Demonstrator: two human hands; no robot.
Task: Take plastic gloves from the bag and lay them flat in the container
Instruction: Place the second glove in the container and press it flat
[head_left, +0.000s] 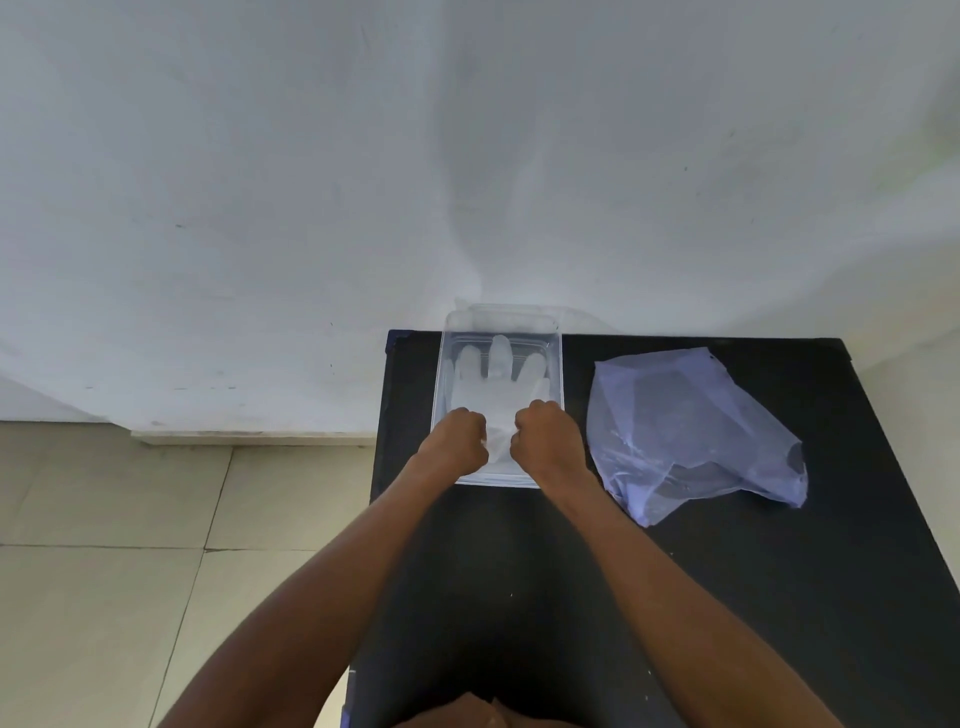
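Head view: my left hand (456, 439) and right hand (546, 435) are fisted side by side, each pinching the cuff of a clear plastic glove (496, 387); the glove lies fingers-far inside the clear container (555, 364) on the black table (727, 597); the bag (691, 431) rests crumpled right of it.

A single head-worn view looks forward and steeply down from above, close over the black desk (779, 597), with wall (311, 182) beyond and floor (104, 519) left.
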